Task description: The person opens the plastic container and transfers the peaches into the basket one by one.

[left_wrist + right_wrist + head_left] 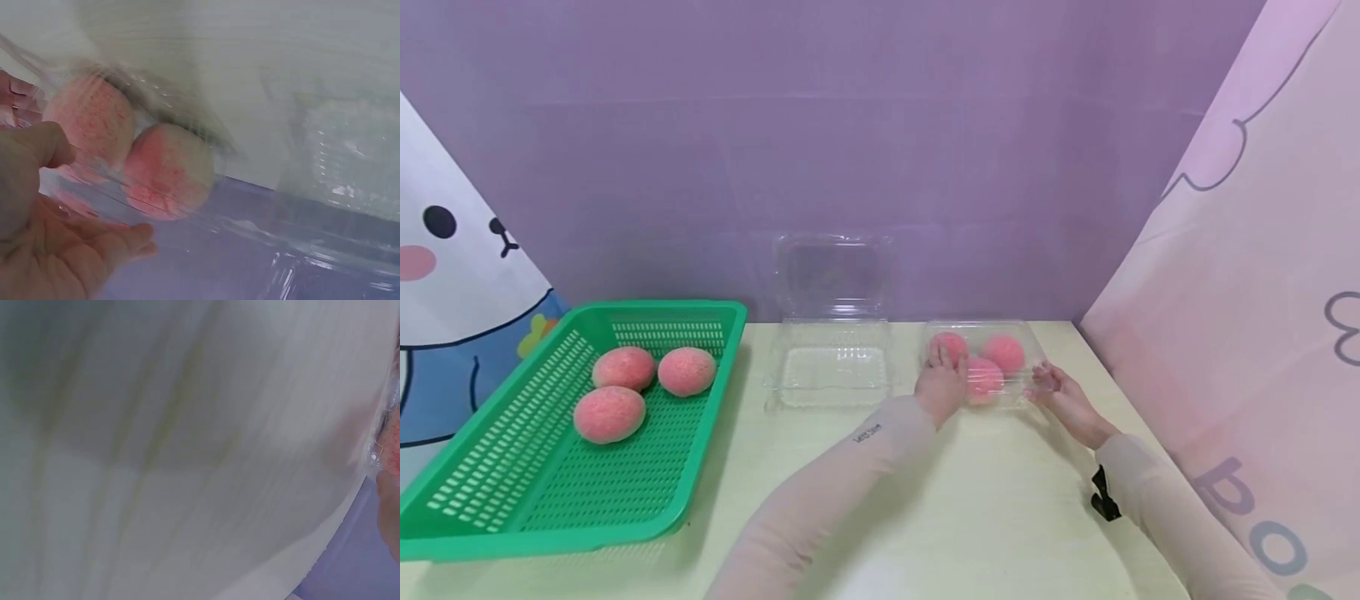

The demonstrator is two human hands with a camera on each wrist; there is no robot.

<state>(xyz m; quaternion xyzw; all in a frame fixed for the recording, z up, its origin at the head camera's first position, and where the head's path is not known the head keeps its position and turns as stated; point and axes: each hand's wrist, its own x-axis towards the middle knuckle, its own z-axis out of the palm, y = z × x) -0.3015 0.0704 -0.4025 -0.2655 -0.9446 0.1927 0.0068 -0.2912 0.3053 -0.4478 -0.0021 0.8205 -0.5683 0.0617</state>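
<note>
A clear plastic clamshell box (1033, 346) with three pink peaches (1002, 353) inside stands at the right of the table, its lid down over them. My left hand (942, 385) lies on the left part of the lid, fingers stretched out. In the left wrist view, the thumb and fingers (115, 247) of that hand spread over the plastic beside two peaches (167, 170). At the box's front right corner, my right hand (1070, 406) pinches the edge. Only a little of this hand (390, 512) enters the right wrist view, next to the box.
An open clear clamshell box (835, 367) stands left of the filled one, lid raised against the purple backdrop (850, 150). A green basket (700, 450) with three peaches (610, 414) sits on the left. Printed cloth (1247, 275) borders the right side of the table (985, 508).
</note>
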